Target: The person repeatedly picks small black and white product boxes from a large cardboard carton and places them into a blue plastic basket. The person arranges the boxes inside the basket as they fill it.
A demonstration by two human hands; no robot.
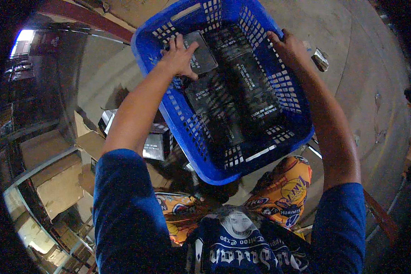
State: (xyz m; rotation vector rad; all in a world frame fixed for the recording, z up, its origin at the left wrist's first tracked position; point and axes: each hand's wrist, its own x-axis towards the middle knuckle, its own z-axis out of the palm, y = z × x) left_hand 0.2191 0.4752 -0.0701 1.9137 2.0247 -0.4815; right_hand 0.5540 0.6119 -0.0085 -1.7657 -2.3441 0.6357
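A blue plastic basket (pixel 191 150) with slotted walls stands tilted in front of me, with several dark boxes (pixel 248 77) packed inside. At its far left corner sits another dark box (pixel 205 57), higher and lighter than the rest. My left hand (pixel 180 59) lies over this box with its fingers spread, touching its top and left side. On the far right rim, my right hand (pixel 291 48) grips the basket, some of its fingers hidden by the rim and the hand itself.
More dark boxes with a pale label (pixel 155 145) lie on the floor left of the basket. Brown cardboard (pixel 54 192) and a metal rack frame (pixel 45 169) stand farther left. A crumpled shiny wrapper (pixel 321 59) is on the concrete floor at right. My knees are below the basket.
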